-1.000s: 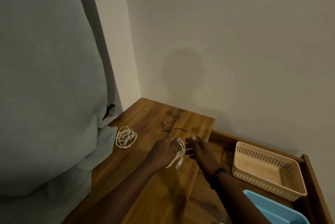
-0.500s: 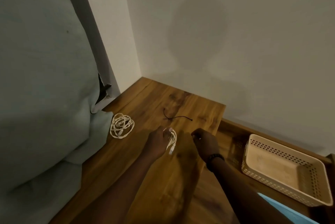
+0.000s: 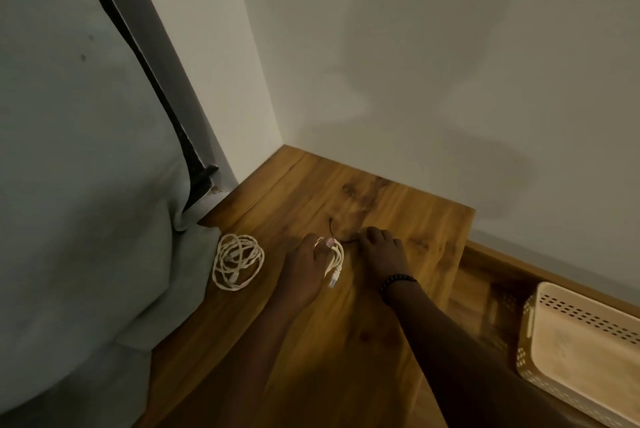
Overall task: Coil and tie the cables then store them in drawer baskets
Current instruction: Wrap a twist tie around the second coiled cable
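My left hand [image 3: 304, 266] grips a coiled white cable [image 3: 335, 259], its plug end hanging down toward me over the wooden top [image 3: 346, 341]. My right hand [image 3: 381, 251] rests fingers-down on a thin black tie [image 3: 333, 227] that lies on the wood just beyond the coil; the tie's near end is hidden under the fingers. A second white cable [image 3: 237, 261] lies loosely coiled on the wood to the left. A beige perforated basket [image 3: 585, 341] sits empty in the lower open drawer at the right.
A grey-green fabric mass [image 3: 86, 185] presses against the left edge of the wooden top. White walls meet in a corner behind it. The top drops off on the right to the drawer.
My right hand has moved away from the coil and forward onto the black tie. The left hand has kept hold of the coil. The view has shifted closer.
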